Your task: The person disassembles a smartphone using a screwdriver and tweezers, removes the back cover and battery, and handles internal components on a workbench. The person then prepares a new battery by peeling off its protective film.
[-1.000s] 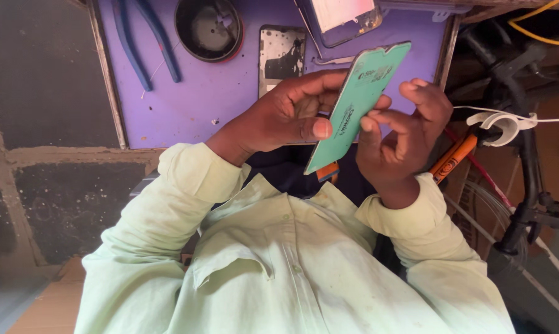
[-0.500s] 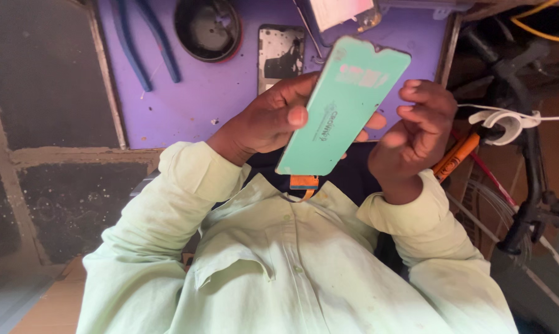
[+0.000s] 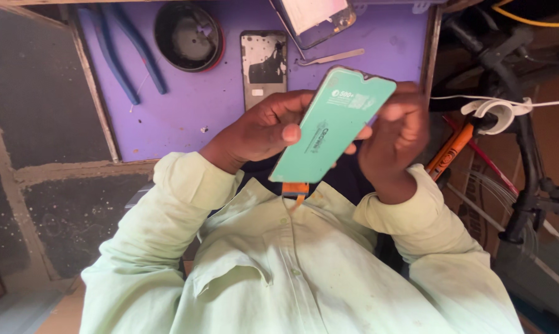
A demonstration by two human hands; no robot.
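Both my hands hold a flat mint-green phone display panel [image 3: 332, 124] in front of my chest, tilted, its green-filmed face toward me. My left hand [image 3: 261, 127] grips its left long edge, thumb on the face. My right hand [image 3: 394, 139] curls around the right edge, fingers bent behind it. A short orange flex strip [image 3: 295, 188] hangs from the panel's lower end. The light green sleeves [image 3: 186, 185] of my shirt fill the lower part of the view.
A purple work mat [image 3: 186, 117] lies beyond my hands with blue-handled pliers [image 3: 128, 55], a round black dish [image 3: 188, 36], an opened phone back frame [image 3: 264, 65], metal tweezers [image 3: 332, 57] and another phone body [image 3: 316, 18]. A bicycle frame [image 3: 527, 161] and an orange tool [image 3: 452, 148] stand at the right.
The green panel has turned from nearly edge-on to face me and then lowered a little. My right hand has closed further around its right edge.
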